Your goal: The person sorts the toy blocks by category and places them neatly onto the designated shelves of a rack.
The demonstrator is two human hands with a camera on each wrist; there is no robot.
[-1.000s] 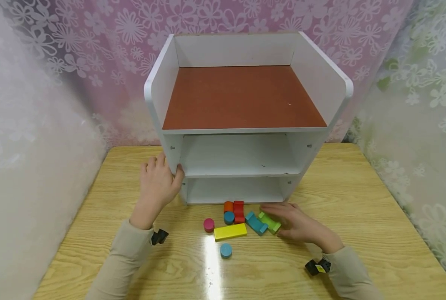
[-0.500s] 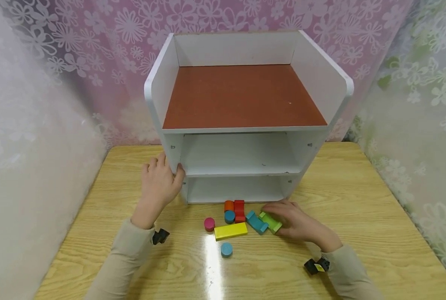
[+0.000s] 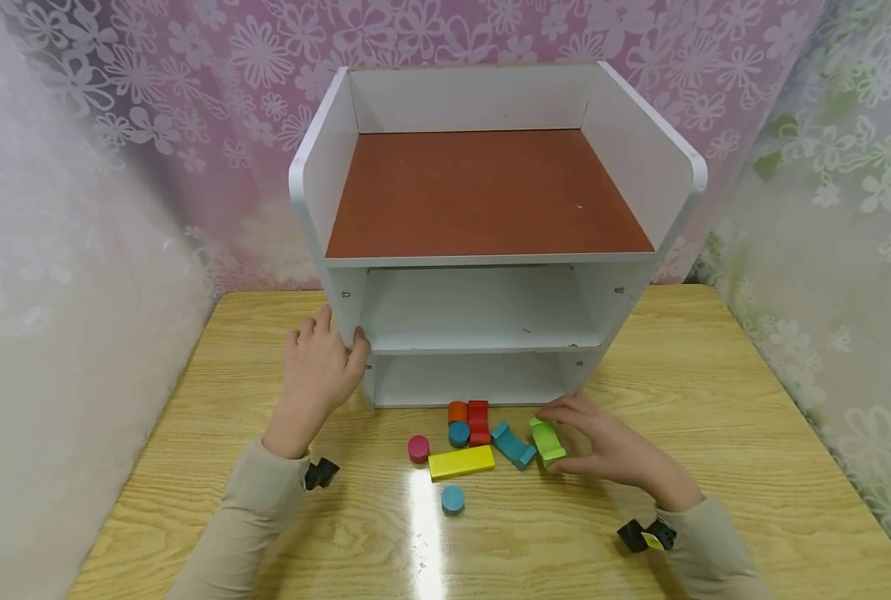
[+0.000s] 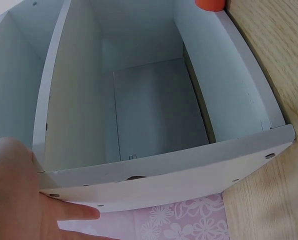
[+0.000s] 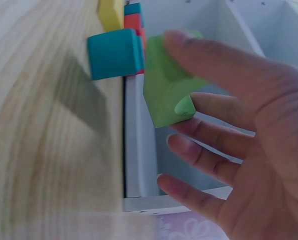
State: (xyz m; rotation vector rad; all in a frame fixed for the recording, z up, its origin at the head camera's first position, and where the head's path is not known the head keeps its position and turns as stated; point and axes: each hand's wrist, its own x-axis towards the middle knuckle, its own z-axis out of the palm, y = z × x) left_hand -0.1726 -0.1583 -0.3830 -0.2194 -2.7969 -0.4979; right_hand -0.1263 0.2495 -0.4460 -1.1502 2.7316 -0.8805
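Note:
My right hand (image 3: pixel 612 448) pinches a green arch-shaped toy block (image 3: pixel 547 440) between thumb and fingers, in front of the shelf's right corner. In the right wrist view the green block (image 5: pixel 165 92) appears lifted off the table, the lower fingers spread apart. Left of it lies a blue arch-shaped block (image 3: pixel 513 445). My left hand (image 3: pixel 316 375) grips the left side panel of a white shelf unit (image 3: pixel 475 348), thumb at the front edge and fingers along the outside. The left wrist view shows that hand (image 4: pixel 19 195) around the panel.
By the shelf's base lie a red arch block (image 3: pixel 478 422), an orange block (image 3: pixel 457 412) and a blue round block (image 3: pixel 458 433). Nearer stand a yellow bar (image 3: pixel 461 462), a pink cylinder (image 3: pixel 418 448) and a light-blue cylinder (image 3: pixel 453 499). Flowered curtains (image 3: pixel 190 150) surround the wooden table (image 3: pixel 700 417).
My right hand has drawn slightly to the right with the green block, which has turned and come apart from the blue arch block. The left hand keeps its place on the shelf.

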